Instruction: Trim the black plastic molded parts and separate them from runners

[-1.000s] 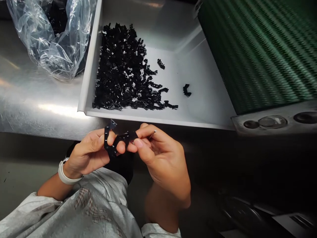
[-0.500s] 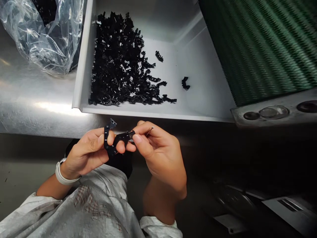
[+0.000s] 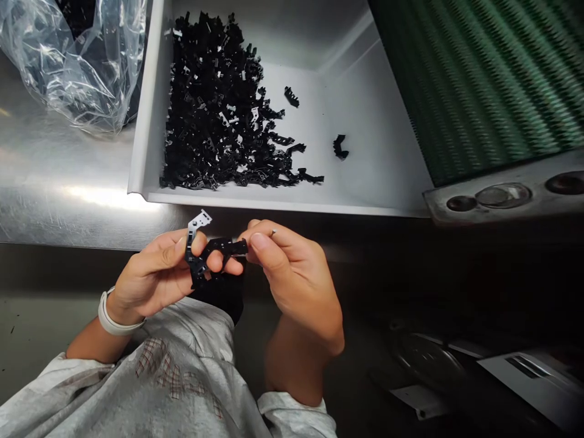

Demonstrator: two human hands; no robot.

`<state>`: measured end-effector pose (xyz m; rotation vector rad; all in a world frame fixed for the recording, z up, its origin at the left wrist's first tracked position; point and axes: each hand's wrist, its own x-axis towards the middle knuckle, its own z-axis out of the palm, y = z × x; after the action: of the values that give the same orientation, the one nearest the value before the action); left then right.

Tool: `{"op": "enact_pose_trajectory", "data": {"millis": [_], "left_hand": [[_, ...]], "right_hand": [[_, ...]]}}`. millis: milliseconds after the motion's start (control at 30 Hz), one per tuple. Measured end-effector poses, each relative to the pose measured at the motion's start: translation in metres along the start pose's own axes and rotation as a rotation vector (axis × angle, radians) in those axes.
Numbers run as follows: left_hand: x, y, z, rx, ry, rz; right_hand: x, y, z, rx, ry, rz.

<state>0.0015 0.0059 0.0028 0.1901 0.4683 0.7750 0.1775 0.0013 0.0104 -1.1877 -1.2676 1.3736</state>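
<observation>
My left hand (image 3: 157, 264) is closed around several small, angular black plastic parts. One of these, a bent black part (image 3: 190, 246), stands up between thumb and forefinger, its upper end shining pale in the light. Another black part (image 3: 223, 245) lies across the fingers and points toward my right hand (image 3: 296, 274). My right hand is closed in a pinch at the right end of that part. From between its thumb and forefinger pokes the tip of a thin metal pin (image 3: 274, 232); the rest of it is hidden by the fingers.
Beyond my hands a white tray (image 3: 283, 205) holds a heap of black plastic parts (image 3: 214, 109), with a few lying apart. A clear plastic bag (image 3: 86, 79) sits left on the metal table (image 3: 55, 213). A green ridged machine surface (image 3: 483, 85) borders the right.
The upright part in my left hand has tilted, and its upper end now catches the light. My right fingers have shifted slightly, with less of the pin showing. The view has moved a little.
</observation>
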Motion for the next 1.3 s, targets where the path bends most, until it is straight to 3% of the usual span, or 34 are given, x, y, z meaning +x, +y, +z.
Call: {"op": "enact_pose_trajectory", "data": {"millis": [233,700,933,1167,1300], "left_hand": [[0.001,-0.001,-0.003,0.029,-0.016,0.004],[0.001,-0.001,-0.004,0.054,0.014,0.021],[0.002,-0.002,0.001,0.142,0.044,0.073],[0.004,-0.004,-0.003,0.185,0.056,0.058],[0.005,-0.004,-0.004,0.207,0.036,0.039]], "right_hand": [[-0.003,0.000,0.003,0.037,-0.030,0.093],[-0.003,0.006,0.004,0.048,-0.019,0.039],[-0.005,0.004,0.008,0.024,0.119,0.021],[-0.003,0.002,0.010,0.044,-0.001,0.044],[-0.003,0.003,0.006,0.070,-0.005,0.053]]}}
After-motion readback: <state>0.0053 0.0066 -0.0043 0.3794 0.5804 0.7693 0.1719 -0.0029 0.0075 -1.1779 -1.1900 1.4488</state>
